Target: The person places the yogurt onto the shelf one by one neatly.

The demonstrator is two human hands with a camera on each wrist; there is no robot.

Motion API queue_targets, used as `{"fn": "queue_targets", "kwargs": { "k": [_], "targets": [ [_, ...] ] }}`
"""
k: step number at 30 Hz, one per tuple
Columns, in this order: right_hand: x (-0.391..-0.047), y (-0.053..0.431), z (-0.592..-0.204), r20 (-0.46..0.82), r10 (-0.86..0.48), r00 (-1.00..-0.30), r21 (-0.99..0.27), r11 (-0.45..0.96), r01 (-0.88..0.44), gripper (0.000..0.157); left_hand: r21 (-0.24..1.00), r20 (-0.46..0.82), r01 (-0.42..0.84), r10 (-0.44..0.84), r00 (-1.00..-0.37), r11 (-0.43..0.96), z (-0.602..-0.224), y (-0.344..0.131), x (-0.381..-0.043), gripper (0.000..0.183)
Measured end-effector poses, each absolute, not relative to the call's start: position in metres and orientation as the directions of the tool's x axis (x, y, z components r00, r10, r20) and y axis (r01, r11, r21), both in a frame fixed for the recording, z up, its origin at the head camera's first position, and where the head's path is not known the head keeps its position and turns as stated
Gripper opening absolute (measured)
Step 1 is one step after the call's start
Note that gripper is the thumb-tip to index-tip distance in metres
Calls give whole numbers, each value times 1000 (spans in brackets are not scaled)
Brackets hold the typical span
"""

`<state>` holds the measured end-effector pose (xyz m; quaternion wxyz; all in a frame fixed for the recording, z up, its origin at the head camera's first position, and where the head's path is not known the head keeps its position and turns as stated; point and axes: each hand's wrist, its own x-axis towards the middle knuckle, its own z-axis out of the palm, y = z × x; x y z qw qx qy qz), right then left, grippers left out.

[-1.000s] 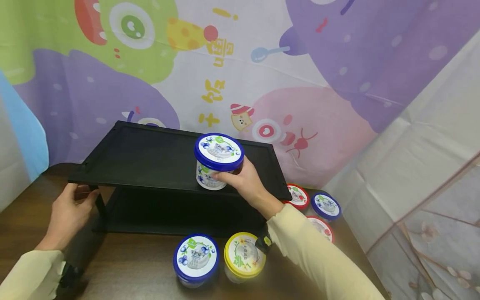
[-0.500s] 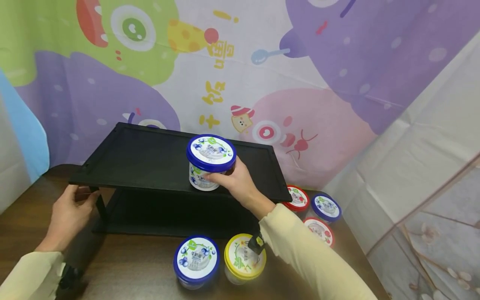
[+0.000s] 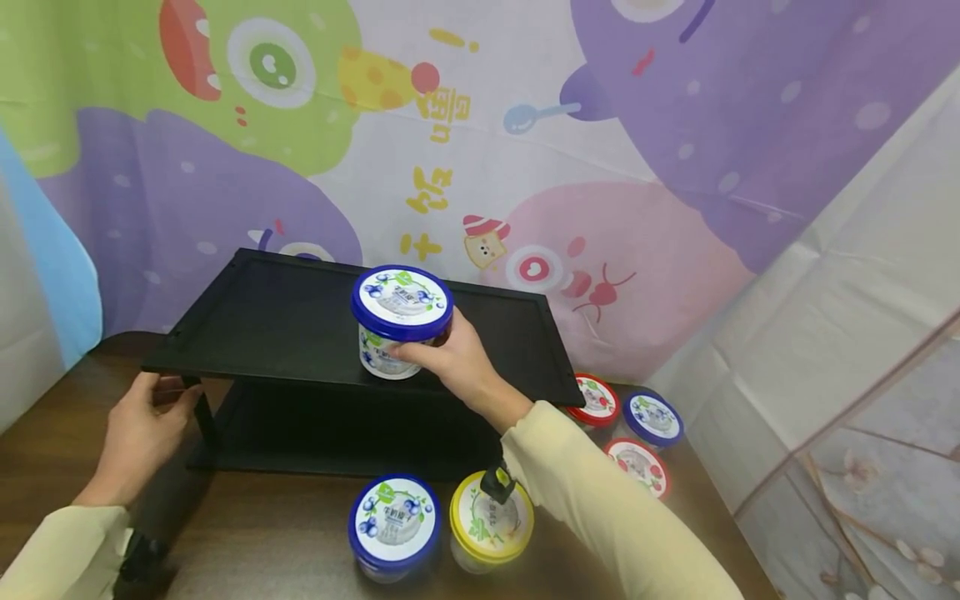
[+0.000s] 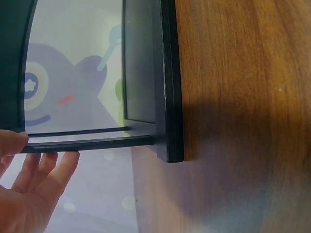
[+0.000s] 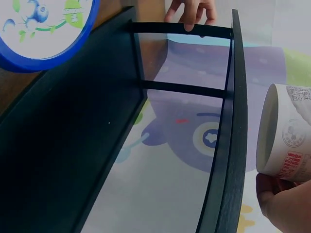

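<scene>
We see the right hand [image 3: 468, 367] holding a tub [image 3: 402, 304] with a blue lid, its thumb across the near side and its fingers around behind. The tub is lid up above the near part of the top board [image 3: 277, 329] of a black shelf, and from the right wrist we can make out a gap between its base and that board. The left hand [image 3: 142, 433] is at the shelf's left end, thumb and fingers narrowed on the slim front post [image 3: 203, 414] just under the top board. Below, the bottom board [image 3: 330, 442] lies on a brown wooden table [image 3: 240, 542]. In front of it we find a second blue-lidded tub [image 3: 393, 518] and, just beside that one, a yellow-lidded tub [image 3: 487, 529], partly covered by the black band at the right wrist. Near the shelf's right end we count three more: a far red-lidded tub [image 3: 597, 402], a near red-lidded tub [image 3: 637, 467] and a third blue-lidded tub [image 3: 652, 418], close together. Behind everything we have a cartoon curtain [image 3: 480, 142].
</scene>
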<state>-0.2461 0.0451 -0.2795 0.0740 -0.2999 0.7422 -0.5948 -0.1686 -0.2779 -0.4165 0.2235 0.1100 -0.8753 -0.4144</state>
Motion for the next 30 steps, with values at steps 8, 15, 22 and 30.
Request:
{"fn": "queue_targets", "kwargs": {
  "k": [8,15,22,30],
  "targets": [
    [-248,37,-279,253,-556,-792,-921,112,-373,68,776,311,10,-369,-876,631,-419,-278,-170,36],
    [-250,27,-280,252,-559,-790,-923,107,-370,70,765,337,23,-370,-866,644,-419,-280,-168,36],
    [-253,20,-280,249,-549,-798,-922,118,-368,70,768,334,24,-367,-868,640,-418,-280,-167,35],
    [-255,15,-278,255,-560,-788,-918,116,-380,70,767,329,14,-374,-867,641,-418,-279,-167,33]
  ]
}}
